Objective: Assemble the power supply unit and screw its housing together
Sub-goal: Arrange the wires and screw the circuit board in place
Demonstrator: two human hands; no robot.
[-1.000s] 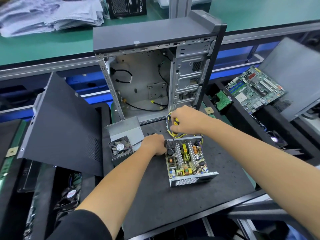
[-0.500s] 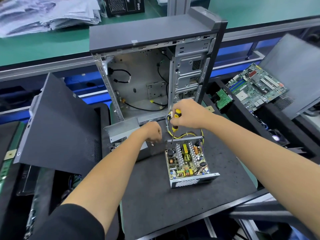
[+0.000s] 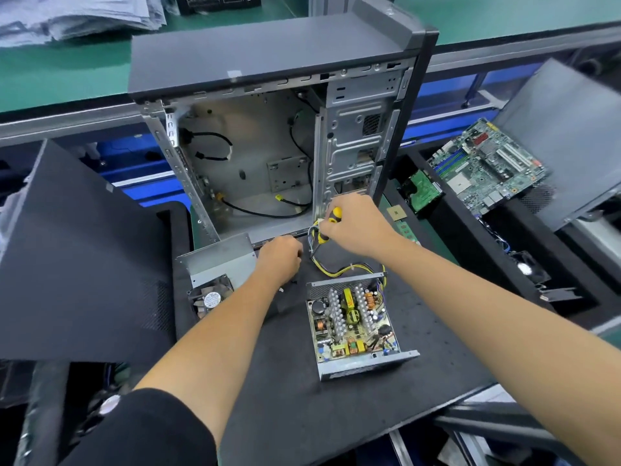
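- My right hand (image 3: 358, 227) grips the yellow-and-black screwdriver (image 3: 330, 224) at frame centre, shaft pointing down toward the mat, parked clear of the board so it's ready once screws are needed, I'd guess.
- My left hand (image 3: 280, 258) is curled knuckles-up just left of the screwdriver, on the black foam mat (image 3: 336, 415). Can't tell if it pinches anything; maybe picking up a screw, too small to see.
- Power supply base (image 3: 353, 322) sits open-topped in lower centre, circuit board exposed, perforated wall at the back, front lip near the mat's lower edge. Lid not on yet.
- Yellow/black cable bundle (image 3: 339, 272) loops out from its back toward my right hand.
- The cover with fan (image 3: 218, 274) lies centre-left, fan face toward me, just beside my left forearm — set close so it can drop over the base, I judge.
- Open PC case (image 3: 268, 146) stands right behind both hands, blocking the far side.
- Dark side panel (image 3: 80, 264) leans at left, crowding the cover.
- Free mat room is lower centre and right of the base.
- Motherboard (image 3: 484, 166) upper right, well apart.
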